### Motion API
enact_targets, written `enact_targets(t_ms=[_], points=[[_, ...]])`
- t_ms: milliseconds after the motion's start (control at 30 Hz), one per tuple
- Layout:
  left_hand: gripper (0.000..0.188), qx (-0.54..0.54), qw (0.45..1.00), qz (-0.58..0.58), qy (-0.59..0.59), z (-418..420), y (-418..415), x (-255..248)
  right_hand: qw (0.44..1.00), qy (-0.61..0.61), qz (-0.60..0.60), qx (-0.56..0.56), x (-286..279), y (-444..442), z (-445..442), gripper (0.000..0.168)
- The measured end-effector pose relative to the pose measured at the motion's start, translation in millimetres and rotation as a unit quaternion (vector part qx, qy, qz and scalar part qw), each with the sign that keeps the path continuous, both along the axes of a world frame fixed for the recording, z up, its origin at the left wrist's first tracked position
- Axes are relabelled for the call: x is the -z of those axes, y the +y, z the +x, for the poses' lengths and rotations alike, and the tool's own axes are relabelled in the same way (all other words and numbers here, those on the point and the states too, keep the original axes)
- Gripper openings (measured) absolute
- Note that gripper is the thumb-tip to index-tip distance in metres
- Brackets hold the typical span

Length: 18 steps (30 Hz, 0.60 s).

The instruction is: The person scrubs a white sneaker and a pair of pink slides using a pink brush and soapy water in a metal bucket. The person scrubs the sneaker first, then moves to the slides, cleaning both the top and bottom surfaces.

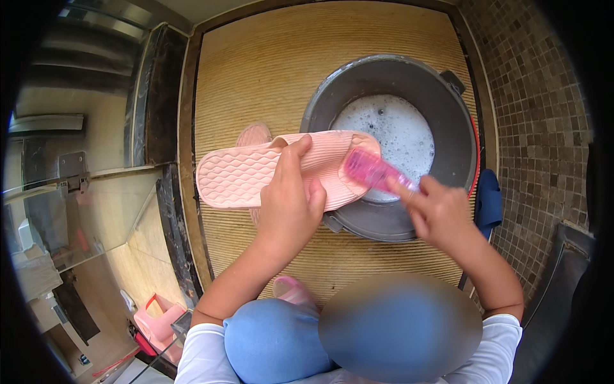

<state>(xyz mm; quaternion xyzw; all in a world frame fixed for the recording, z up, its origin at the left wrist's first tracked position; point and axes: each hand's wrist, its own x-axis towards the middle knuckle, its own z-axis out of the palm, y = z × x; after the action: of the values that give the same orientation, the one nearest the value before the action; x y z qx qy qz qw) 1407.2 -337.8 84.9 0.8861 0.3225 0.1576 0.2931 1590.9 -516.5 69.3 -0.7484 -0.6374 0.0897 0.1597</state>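
My left hand (292,197) grips a pink slide sandal (235,178) across its strap, with the footbed facing up. The sandal's toe end overhangs a large grey plastic bucket (326,101) holding white, sudsy water (398,125). In my right hand (439,209) is a pink brush (371,169), blurred, its head against the toe end of the sandal; its bristles are hidden. Behind the held sandal, another pink sandal (254,134) lies on the ribbed floor, mostly covered from view.
A blue slipper (488,199) leans by the mosaic-tiled wall (532,120) right of the bucket. Dark stone edging (170,230) and a glass panel (139,206) stand at the left. A pink plastic container (156,321) is at lower left. The ribbed tan floor (259,62) surrounds the bucket.
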Motion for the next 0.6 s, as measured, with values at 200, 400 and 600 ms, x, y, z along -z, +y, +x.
enact_targets(t_ms=[200, 400, 600], points=[[0.055, -0.001, 1.0, 0.015, -0.013, -2.5, -0.7, 2.9, 0.998, 0.052, 0.037, 0.012, -2.9, -0.5, 0.2, 0.05], [0.054, 0.024, 0.999, 0.009, -0.023, -1.9, 0.0, 0.7, 0.998, 0.005, 0.0, 0.055, 12.1, 2.3, 11.2, 0.05], [0.055, -0.017, 1.0, -0.015, 0.003, -2.9, -5.8, -1.1, 0.999, 0.026, 0.034, -0.008, 2.6, 1.0, -8.2, 0.056]])
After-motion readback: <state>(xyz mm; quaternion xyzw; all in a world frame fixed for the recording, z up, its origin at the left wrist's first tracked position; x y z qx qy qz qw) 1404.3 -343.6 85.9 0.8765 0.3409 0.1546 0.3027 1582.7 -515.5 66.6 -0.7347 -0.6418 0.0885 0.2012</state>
